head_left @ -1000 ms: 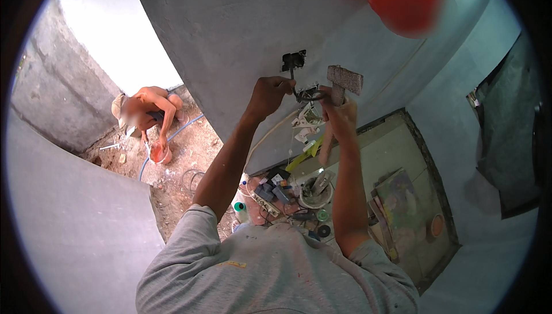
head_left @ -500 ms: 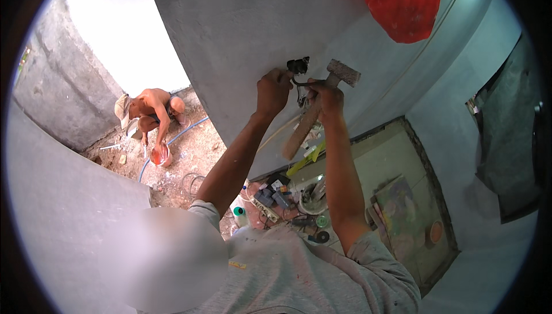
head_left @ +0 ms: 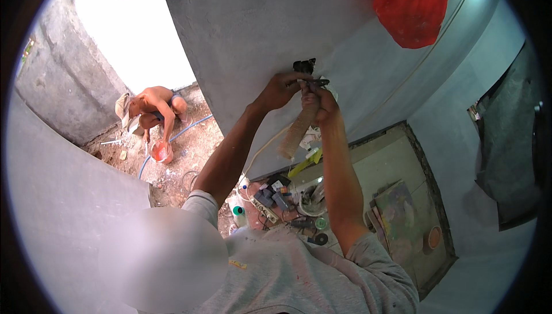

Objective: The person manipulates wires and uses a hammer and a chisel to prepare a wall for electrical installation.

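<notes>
A hammer with a thick, worn handle (head_left: pixel 294 134) is gripped in my right hand (head_left: pixel 324 102). The handle slants down to the left, and the hammer's head is hard to make out behind the fingers. Close beside it, my left hand (head_left: pixel 280 91) has its fingers pinched together, meeting the right fingertips. A short dark piece (head_left: pixel 321 82) shows at the fingertips; its kind is unclear. Just above both hands, a rough dark hole (head_left: pixel 303 65) is broken into the grey wall (head_left: pixel 259 20).
Red cloth (head_left: pixel 411 9) hangs at the upper right. Below lie a power strip (head_left: pixel 263 207), a bucket (head_left: pixel 313 202), a bottle (head_left: pixel 238 213) and several tools. At left a person (head_left: pixel 155 107) crouches over a reddish bucket (head_left: pixel 162 153). A blue hose (head_left: pixel 190 127) crosses the ground.
The hammer has turned in my right hand, so its head no longer shows plainly. My right hand has moved slightly down, and my left fingers have come over to meet it.
</notes>
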`<state>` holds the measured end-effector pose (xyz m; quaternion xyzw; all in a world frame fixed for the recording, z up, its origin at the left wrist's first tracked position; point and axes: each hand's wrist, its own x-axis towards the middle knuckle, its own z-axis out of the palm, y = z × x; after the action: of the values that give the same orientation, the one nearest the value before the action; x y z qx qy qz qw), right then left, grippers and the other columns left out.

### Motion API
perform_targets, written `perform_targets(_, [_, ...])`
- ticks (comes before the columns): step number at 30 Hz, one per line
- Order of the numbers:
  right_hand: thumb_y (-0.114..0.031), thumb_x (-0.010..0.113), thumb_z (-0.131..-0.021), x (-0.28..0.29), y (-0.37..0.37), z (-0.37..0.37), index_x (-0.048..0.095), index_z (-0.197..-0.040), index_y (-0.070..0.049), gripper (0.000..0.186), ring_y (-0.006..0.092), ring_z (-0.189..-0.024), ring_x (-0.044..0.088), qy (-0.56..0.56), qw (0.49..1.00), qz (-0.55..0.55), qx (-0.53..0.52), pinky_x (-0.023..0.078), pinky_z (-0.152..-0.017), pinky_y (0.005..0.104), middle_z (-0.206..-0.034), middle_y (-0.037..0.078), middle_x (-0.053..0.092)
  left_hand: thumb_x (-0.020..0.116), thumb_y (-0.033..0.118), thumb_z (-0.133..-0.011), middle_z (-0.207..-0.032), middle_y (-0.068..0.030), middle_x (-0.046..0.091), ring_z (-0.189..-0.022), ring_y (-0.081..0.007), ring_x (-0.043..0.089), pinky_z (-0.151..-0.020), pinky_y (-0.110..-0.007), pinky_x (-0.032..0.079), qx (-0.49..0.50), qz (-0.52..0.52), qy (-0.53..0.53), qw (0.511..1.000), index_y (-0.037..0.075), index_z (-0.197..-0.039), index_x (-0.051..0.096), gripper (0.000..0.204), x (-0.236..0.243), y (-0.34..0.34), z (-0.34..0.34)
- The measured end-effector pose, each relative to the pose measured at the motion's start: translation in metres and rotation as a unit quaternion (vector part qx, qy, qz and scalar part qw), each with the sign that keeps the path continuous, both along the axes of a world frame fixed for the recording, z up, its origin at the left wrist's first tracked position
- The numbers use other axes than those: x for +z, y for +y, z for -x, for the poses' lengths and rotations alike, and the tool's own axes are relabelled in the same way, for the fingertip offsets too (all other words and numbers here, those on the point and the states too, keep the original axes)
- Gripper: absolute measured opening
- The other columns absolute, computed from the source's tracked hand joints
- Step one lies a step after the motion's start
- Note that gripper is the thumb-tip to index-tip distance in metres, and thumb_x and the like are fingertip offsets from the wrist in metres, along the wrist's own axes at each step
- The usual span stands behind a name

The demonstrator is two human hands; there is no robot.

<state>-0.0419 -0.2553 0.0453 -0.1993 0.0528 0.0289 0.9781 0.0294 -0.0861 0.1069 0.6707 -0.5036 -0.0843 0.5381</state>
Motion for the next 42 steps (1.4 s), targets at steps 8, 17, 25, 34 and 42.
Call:
perform_targets(8, [-0.014, 0.060, -0.095, -0.033, -0.001, -0.013, 0.064, -0.100, -0.007, 0.010, 0.0158, -0.070, 0.062, -0.176, 0.895, 0.356, -0.202, 0.055, -0.064, 0.0295, -0.086, 0.006, 0.066, 0.064, 0.012, -0.093, -0.117, -0.0132, 0.071, -0.100, -0.0163, 0.068, -0.093, -0.035, 0.052, 0.005, 0.089, -0.100, 0.991, 0.008, -0.126, 0.066, 0.033, -0.021, 0.001, -0.003])
perform_targets(17, [-0.023, 0.045, -0.105, -0.042, -0.007, -0.001, 0.055, -0.125, -0.008, 0.026, 0.0156, -0.091, 0.062, 0.005, 0.979, 0.143, -0.148, 0.054, -0.074, 0.0345, -0.103, 0.006, 0.066, 0.060, 0.029, -0.093, -0.095, -0.0155, 0.071, -0.087, -0.0365, 0.067, -0.077, -0.047, 0.053, 0.241, -0.027, -0.046, 0.969, 0.010, -0.105, 0.071, 0.025, 0.010, -0.013, 0.035])
perform_targets(25, [-0.013, 0.061, -0.092, -0.013, 0.044, -0.008, 0.068, -0.113, -0.002, 0.024, 0.0146, -0.071, 0.061, -0.011, 0.745, 0.505, -0.436, 0.050, -0.057, 0.0293, -0.103, 0.006, 0.068, 0.058, 0.026, -0.094, -0.091, -0.0158, 0.070, -0.084, -0.0341, 0.068, -0.077, -0.044, 0.054, 0.203, -0.060, -0.233, 0.949, 0.009, -0.099, 0.073, 0.023, -0.020, -0.026, -0.009])
perform_targets(34, [-0.009, 0.070, -0.086, -0.006, 0.062, 0.003, 0.068, -0.109, 0.005, 0.027, 0.0129, -0.059, 0.059, 0.065, 0.764, 0.478, -0.428, 0.050, -0.057, 0.0296, -0.087, 0.008, 0.070, 0.060, 0.026, -0.091, -0.090, -0.0230, 0.069, -0.081, -0.0390, 0.068, -0.074, -0.046, 0.052, 0.263, -0.125, -0.050, 0.956, 0.003, -0.094, 0.074, 0.027, 0.008, -0.023, 0.005])
perform_targets(42, [-0.006, 0.067, -0.089, -0.017, 0.048, -0.006, 0.063, -0.112, 0.004, 0.025, 0.0181, -0.087, 0.065, -0.030, 0.742, 0.548, -0.386, 0.050, -0.081, 0.0313, -0.098, 0.010, 0.070, 0.057, 0.029, -0.092, -0.089, -0.0275, 0.069, -0.086, -0.0447, 0.068, -0.077, -0.050, 0.055, 0.359, -0.214, -0.097, 0.903, 0.001, -0.087, 0.072, 0.032, 0.008, -0.035, -0.010])
